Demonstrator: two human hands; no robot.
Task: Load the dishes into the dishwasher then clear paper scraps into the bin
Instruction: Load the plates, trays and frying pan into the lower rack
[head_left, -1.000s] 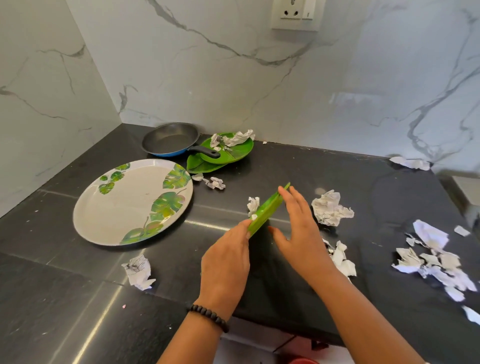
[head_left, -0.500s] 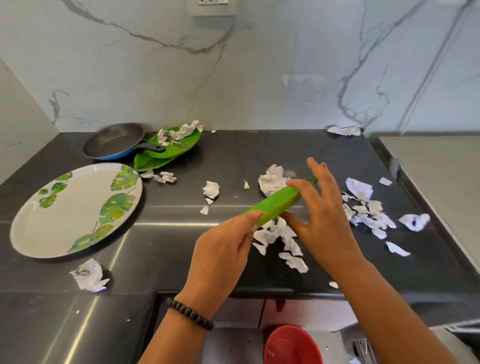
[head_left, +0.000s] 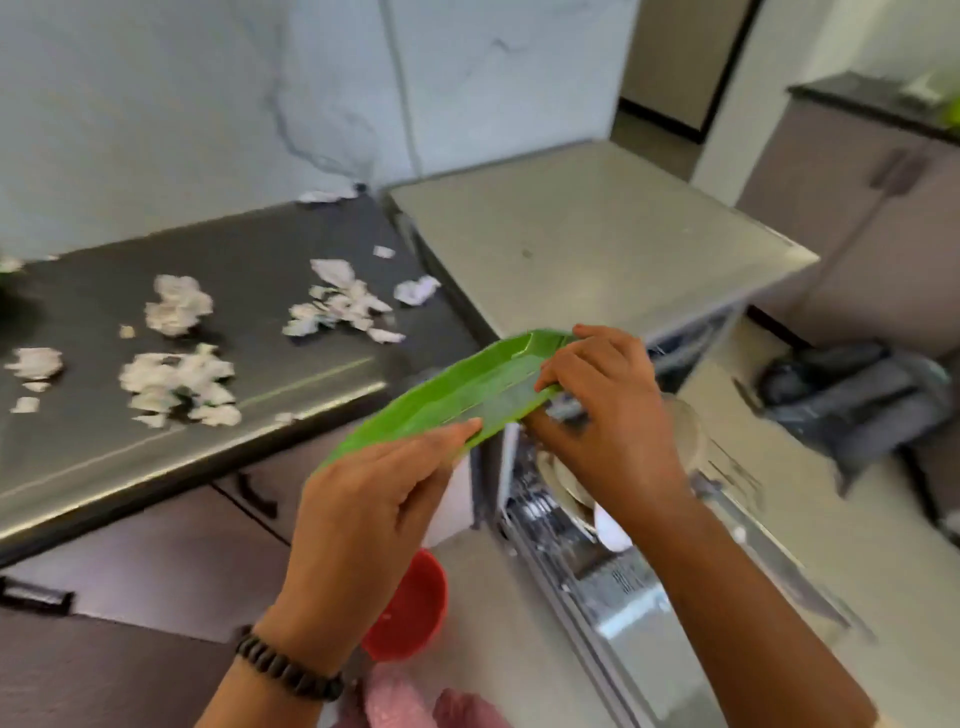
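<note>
Both hands hold a green leaf-shaped plate (head_left: 467, 395) tilted in the air: the left hand (head_left: 363, 519) grips its near end, the right hand (head_left: 608, 415) its far end. Below the right hand, the open dishwasher (head_left: 566, 525) holds what looks like pale plates, though blur hides details. A red bowl (head_left: 415, 608) sits on the floor, near. Paper scraps (head_left: 176, 384) litter the dark counter (head_left: 260, 270) at left.

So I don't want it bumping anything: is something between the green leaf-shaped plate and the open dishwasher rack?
Nothing visible blocks it. The green leaf-shaped plate, held by both hands, hangs above the open dishwasher rack, where dishes already stand.
</note>
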